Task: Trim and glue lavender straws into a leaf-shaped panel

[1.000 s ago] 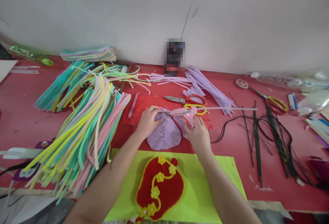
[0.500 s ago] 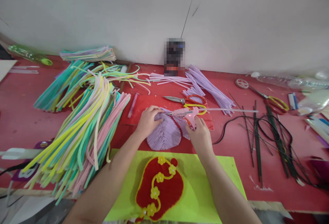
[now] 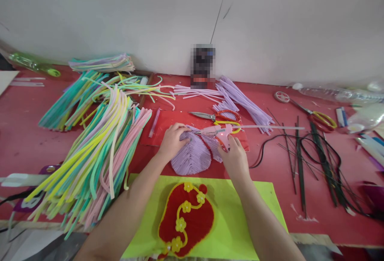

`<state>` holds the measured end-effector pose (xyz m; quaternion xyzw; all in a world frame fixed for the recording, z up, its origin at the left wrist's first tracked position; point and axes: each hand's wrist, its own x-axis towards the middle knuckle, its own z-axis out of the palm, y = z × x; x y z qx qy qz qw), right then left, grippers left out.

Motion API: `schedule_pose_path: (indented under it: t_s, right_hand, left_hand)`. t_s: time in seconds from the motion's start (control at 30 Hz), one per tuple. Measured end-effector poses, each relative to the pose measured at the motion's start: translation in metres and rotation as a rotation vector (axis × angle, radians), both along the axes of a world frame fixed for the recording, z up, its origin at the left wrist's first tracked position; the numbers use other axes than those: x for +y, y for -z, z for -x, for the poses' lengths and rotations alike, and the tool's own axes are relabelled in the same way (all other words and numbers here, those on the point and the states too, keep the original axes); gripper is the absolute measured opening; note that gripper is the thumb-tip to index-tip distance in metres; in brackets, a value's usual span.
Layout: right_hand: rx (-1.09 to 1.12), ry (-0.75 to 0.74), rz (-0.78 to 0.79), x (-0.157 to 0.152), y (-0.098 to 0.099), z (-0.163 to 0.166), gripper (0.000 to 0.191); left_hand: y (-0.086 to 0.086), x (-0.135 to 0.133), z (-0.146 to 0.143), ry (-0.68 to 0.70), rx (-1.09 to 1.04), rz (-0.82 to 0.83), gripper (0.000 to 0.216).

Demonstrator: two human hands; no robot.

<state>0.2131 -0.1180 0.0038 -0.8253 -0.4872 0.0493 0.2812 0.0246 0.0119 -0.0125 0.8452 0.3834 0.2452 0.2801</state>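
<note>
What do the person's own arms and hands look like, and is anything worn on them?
The left hand and right hand are ungloved. Both forearms are bare in view: no sleeve, watch or bracelet. No ring shows, though some fingers are partly hidden.

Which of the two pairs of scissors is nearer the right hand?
The middle scissors, just beyond the pink glue gun in the right hand; the other pair lies farther right, near the clear bottle.

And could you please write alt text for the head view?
The right hand holds a pink glue gun by a purple ribbed piece that the left hand touches. Around them lie scissors, pastel stems and a red flowered ornament.
</note>
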Motion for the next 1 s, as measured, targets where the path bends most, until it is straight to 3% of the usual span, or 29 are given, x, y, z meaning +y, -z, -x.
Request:
schedule_pose_path:
  t_s: [1.0]
  right_hand:
    - [-0.06,0.018,0.045,-0.0072,-0.0059,-0.0022,0.04]
  left_hand:
    - [-0.0038,-0.0014,-0.0006,-0.004,-0.015,0.013,0.029]
